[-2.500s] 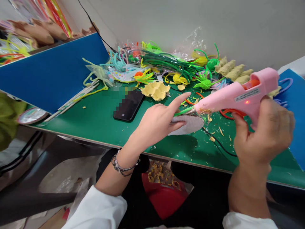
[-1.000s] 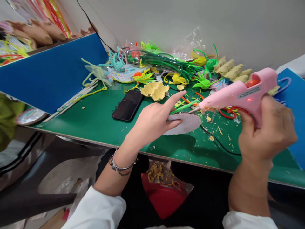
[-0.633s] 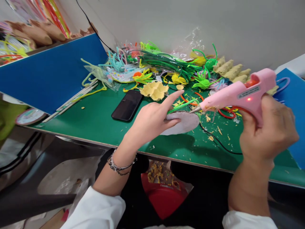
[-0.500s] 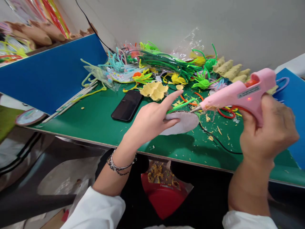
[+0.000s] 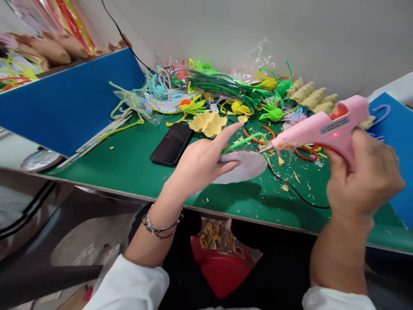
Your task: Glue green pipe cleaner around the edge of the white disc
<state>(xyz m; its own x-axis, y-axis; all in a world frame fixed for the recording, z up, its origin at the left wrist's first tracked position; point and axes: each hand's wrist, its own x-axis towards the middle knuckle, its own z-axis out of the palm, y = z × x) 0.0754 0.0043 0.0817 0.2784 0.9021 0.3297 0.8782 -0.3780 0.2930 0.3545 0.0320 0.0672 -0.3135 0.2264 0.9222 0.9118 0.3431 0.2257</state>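
Observation:
In my left hand (image 5: 206,161) a white oval cardboard piece (image 5: 247,168) is held tilted above the green table, its thumb on the near face. Along the cardboard's upper edge runs a bright green pipe cleaner (image 5: 247,140), with its free end bent down at the right. My right hand (image 5: 364,176) grips a pink hot glue gun (image 5: 322,127) by the handle, its red light lit. The metal nozzle points left and is at the cardboard's upper right edge; whether it touches cannot be made out. Thin glue strings hang below the nozzle.
A black phone (image 5: 172,143) and a yellow egg-carton piece (image 5: 209,123) lie behind my left hand. Pipe cleaner bundles (image 5: 226,86) are heaped along the wall. Blue panels (image 5: 71,99) stand at both sides. A black cord (image 5: 300,200) and scraps lie at right.
The cardboard and my left hand have shifted slightly left. The glue gun has moved slightly left and down, its nozzle still by the edge. The green pipe cleaner's free end now bends lower at the right.

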